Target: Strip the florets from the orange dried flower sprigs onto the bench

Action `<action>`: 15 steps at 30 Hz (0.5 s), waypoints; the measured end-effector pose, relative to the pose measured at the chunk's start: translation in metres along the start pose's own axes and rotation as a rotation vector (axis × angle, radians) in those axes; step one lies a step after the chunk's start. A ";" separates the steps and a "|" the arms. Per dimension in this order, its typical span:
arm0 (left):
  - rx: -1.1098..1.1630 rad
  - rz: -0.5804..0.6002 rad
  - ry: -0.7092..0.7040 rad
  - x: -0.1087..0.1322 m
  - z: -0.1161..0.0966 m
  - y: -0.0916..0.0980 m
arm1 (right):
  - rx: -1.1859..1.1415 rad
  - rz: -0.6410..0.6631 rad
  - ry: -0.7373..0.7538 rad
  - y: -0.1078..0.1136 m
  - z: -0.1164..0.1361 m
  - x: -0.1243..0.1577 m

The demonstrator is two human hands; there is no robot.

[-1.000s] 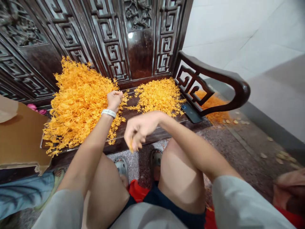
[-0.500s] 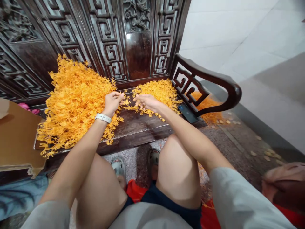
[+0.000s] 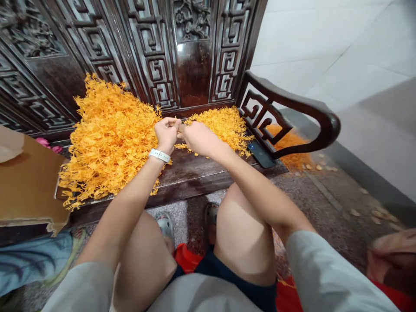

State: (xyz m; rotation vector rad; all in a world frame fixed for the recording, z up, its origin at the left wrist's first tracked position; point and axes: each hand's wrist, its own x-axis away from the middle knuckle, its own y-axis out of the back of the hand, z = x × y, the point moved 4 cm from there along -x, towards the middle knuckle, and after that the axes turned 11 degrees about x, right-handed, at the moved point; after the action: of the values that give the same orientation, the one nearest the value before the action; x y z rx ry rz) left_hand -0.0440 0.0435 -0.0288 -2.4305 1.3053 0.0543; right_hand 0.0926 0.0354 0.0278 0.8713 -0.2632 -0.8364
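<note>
My left hand (image 3: pixel 166 135), with a pale watch band on its wrist, is closed in a pinch in front of the bench back. A tiny tip of an orange spiky piece (image 3: pixel 176 118) shows at its fingertips. Against those fingertips presses my right hand (image 3: pixel 200 138), its fingers curled in; what they grip is hidden. On the left of the wooden bench seat (image 3: pixel 185 169) rises a large heap of tangled orange spiky pieces (image 3: pixel 110 138). Behind and right of my hands lies a smaller, flatter orange pile (image 3: pixel 224 123).
A dark phone (image 3: pixel 261 154) lies beside the curved bench armrest (image 3: pixel 328 123). At left stands an open cardboard box (image 3: pixel 29 186). More orange bits (image 3: pixel 290 145) lie on the floor beyond the armrest. Another person's blue-clad leg (image 3: pixel 35 262) shows at lower left.
My hands have come together at the fingertips. My right hand has turned and closed from a looser spread. The view has shifted slightly.
</note>
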 end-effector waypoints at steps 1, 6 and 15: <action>0.004 0.003 0.000 0.000 0.001 -0.004 | 0.082 -0.014 0.023 0.008 0.006 0.005; 0.003 -0.153 0.123 -0.014 0.015 0.009 | -0.182 0.664 0.372 0.023 0.050 0.050; 0.119 -0.021 0.165 -0.026 0.019 0.042 | -1.078 -0.167 -0.520 0.006 -0.100 -0.013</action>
State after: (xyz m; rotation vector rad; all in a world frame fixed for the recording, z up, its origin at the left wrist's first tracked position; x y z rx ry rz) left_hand -0.0901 0.0504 -0.0541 -2.3880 1.3117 -0.2275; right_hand 0.1394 0.1039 -0.0299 -0.3479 -0.1486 -1.1706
